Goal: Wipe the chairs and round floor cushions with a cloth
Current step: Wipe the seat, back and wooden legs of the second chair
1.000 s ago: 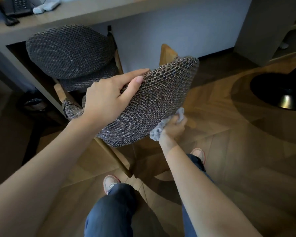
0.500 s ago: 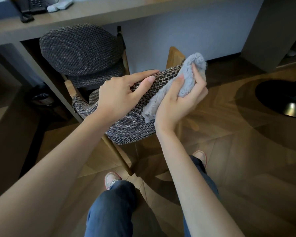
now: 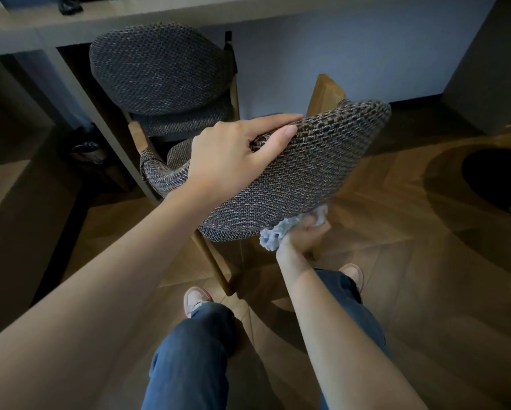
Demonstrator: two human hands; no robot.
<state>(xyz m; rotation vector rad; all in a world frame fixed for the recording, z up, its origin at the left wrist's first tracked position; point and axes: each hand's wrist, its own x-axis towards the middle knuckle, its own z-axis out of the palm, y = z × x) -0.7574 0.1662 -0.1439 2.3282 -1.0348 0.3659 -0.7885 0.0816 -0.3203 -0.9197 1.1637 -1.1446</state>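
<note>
While the cloth (image 3: 273,236) works at the lower edge of the near chair back (image 3: 313,173), we should let our left hand (image 3: 233,156) do the steadying, with the thumb on the near face and the fingers hooked over the top rim, so the chair does not rock or slide on the wooden floor (image 3: 425,291). The weave looks coarse and will probably hold dust, so we judge that firm, overlapping strokes suit it better than quick dabs. Our right hand (image 3: 303,236) should press a flat pad of cloth against the fabric and follow the rim round to its underside, which is hidden from us here.

A second chair (image 3: 159,69) stands far left, tucked under the bench (image 3: 189,13), well apart from both hands. The near chair back lies between our hands. The left hand grips its top edge. The grey cloth touches its bottom edge on the right. The right hand, fingers closed round the cloth, sits just beneath that edge, above our right shoe (image 3: 353,275).
</note>
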